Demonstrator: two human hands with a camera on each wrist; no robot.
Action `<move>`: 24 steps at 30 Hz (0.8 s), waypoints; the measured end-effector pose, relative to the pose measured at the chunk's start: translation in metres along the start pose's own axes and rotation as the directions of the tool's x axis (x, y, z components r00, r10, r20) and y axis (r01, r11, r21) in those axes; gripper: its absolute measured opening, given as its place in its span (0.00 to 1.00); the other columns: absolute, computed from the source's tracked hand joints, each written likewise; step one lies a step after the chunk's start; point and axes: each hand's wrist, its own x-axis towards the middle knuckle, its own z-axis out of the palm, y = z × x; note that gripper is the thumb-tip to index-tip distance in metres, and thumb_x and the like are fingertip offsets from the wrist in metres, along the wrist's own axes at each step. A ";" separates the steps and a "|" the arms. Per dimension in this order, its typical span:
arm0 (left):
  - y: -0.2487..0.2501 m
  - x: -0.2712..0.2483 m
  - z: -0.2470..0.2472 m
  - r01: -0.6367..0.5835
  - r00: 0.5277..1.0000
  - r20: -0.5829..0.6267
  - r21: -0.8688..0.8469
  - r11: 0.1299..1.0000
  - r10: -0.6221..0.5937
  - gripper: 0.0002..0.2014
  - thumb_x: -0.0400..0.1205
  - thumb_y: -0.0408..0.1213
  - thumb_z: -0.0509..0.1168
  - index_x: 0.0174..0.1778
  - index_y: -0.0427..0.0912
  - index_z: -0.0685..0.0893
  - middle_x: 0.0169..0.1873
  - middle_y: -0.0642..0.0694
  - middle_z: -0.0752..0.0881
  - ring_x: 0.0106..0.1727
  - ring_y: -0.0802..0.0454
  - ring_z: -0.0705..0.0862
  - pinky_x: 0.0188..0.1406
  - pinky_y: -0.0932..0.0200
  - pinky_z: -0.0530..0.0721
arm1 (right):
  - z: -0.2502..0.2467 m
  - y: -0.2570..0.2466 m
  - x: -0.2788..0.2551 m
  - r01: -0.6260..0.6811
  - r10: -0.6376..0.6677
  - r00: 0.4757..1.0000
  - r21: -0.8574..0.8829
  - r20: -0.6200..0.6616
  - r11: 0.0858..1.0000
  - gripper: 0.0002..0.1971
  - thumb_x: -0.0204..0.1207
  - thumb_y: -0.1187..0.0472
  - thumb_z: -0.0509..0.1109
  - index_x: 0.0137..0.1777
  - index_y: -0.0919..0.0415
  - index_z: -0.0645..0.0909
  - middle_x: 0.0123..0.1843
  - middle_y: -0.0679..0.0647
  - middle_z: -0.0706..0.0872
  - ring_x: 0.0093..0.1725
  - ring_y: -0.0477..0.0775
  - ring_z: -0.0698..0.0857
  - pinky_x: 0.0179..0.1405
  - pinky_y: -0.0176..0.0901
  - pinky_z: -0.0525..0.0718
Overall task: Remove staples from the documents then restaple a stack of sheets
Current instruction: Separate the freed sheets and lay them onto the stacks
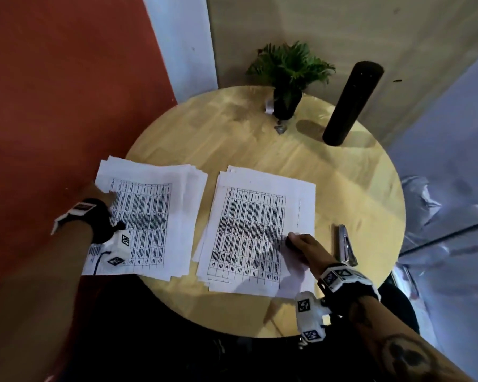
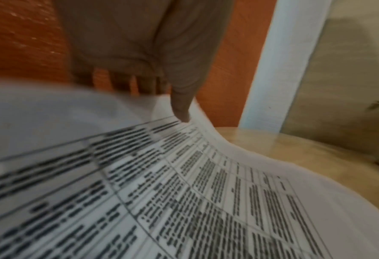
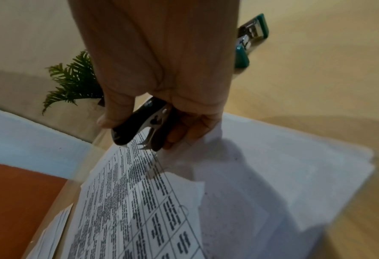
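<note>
1. Two piles of printed table sheets lie side by side on the round wooden table (image 1: 301,161), and both hands are down on the paper.
2. The left hand (image 1: 105,195) is at the far left edge of the left stack (image 1: 149,216). In the left wrist view the thumb (image 2: 182,105) presses on top of the sheets near the corner while the other fingers pass under the edge, so the hand pinches the paper, which curves upward there.
3. The left stack overhangs the near-left rim of the table.
4. The right hand (image 1: 304,248) sits on the lower right part of the right stack (image 1: 260,230), fingers curled round a black staple remover (image 3: 139,126).
5. The right wrist view is the clear one: the remover's metal claws point down and meet the top sheet at the edge of the printed table.
6. A top sheet in that view shows a torn, ragged corner (image 3: 193,184) just near of the claws.
7. The stapler (image 1: 346,246) lies on the table just right of the right stack, apart from the hand; the wrist camera shows it as teal with metal parts.
8. At the back of the table stand a small potted plant (image 1: 287,78) and, to its right, a tall black cylinder (image 1: 351,103).
9. A small metallic item (image 1: 280,130) lies just in front of the pot; too small to name.
</note>
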 end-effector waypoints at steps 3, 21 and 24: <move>0.035 -0.028 0.024 -0.169 0.976 -0.109 0.165 0.972 0.188 0.31 0.78 0.46 0.70 0.74 0.34 0.70 0.69 0.28 0.74 0.70 0.29 0.73 0.68 0.34 0.72 | -0.001 0.000 0.005 -0.046 0.046 0.999 0.019 -0.027 0.999 0.10 0.79 0.55 0.66 0.44 0.64 0.79 0.42 0.60 0.83 0.44 0.56 0.81 0.46 0.47 0.78; 0.149 -0.171 0.175 -0.369 0.925 0.251 0.401 0.839 0.286 0.29 0.71 0.51 0.75 0.65 0.41 0.79 0.66 0.38 0.76 0.68 0.39 0.75 0.61 0.46 0.78 | -0.003 0.009 0.018 -0.050 0.052 0.997 0.019 -0.061 0.999 0.12 0.76 0.49 0.69 0.41 0.57 0.77 0.41 0.55 0.83 0.43 0.52 0.81 0.47 0.44 0.78; 0.153 -0.172 0.179 -0.284 0.942 0.230 0.158 0.946 0.244 0.35 0.70 0.40 0.78 0.70 0.38 0.70 0.66 0.36 0.79 0.65 0.37 0.80 0.60 0.43 0.82 | -0.002 0.009 0.017 -0.031 0.032 0.997 0.005 -0.073 0.999 0.11 0.76 0.50 0.69 0.39 0.57 0.77 0.40 0.54 0.83 0.46 0.55 0.81 0.56 0.50 0.78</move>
